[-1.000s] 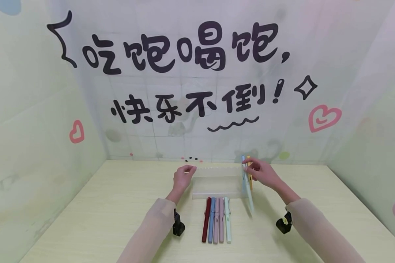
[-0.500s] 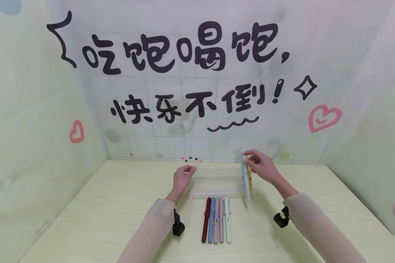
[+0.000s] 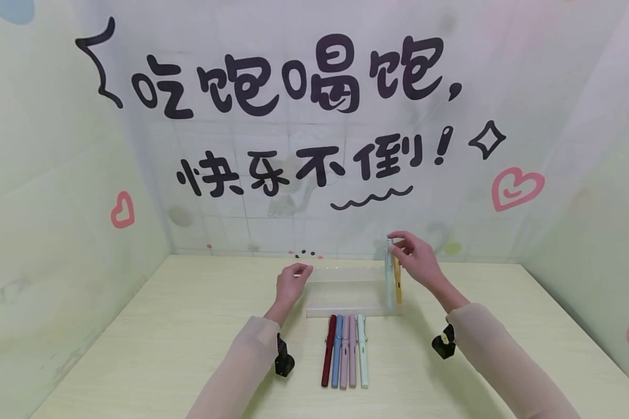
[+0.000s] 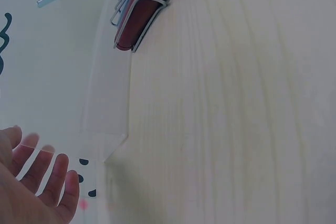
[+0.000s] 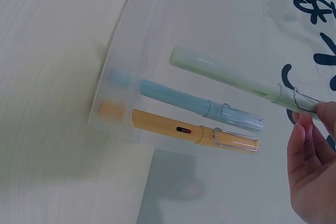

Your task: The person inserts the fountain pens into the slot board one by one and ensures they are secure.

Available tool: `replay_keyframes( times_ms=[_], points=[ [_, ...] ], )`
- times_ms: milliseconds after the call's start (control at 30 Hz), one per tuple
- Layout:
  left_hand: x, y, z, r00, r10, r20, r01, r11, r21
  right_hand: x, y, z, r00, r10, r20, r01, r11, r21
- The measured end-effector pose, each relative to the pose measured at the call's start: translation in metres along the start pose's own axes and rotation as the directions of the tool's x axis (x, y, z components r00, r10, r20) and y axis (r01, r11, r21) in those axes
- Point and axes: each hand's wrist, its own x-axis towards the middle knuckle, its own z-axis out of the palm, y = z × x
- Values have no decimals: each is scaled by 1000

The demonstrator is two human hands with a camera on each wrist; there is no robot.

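Observation:
A clear plastic pen rack (image 3: 346,311) stands toward the back of the table. At its left end my left hand (image 3: 292,283) holds the upper corner between thumb and fingers; the left wrist view shows the fingertips at the clear panel's edge. My right hand (image 3: 418,259) pinches a pale green pen (image 5: 226,77) by its clip end, above the rack's right end. The pen is near upright, its lower end apart from the rack's lower ledge in the right wrist view. Beside it a light blue pen (image 5: 176,98) and an orange pen (image 5: 168,126) stand in the rack.
In front of the rack several pens lie side by side: a dark red pen (image 3: 328,352), a blue pen (image 3: 338,352), two mauve pens (image 3: 348,355) and a mint pen (image 3: 363,352). A printed cloth wall (image 3: 314,227) rises behind the table.
My right hand has risen slightly and moved in over the rack, bringing the pale green pen from a slant in front to upright. The left hand has stayed put.

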Motion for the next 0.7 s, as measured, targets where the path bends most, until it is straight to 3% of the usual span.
replay_keyframes(
  times_ms=[700],
  points=[
    [1, -1, 1, 1000, 2, -9, -2, 1000, -5, -7, 12, 21, 985, -115, -127, 109, 993, -55]
  ],
)
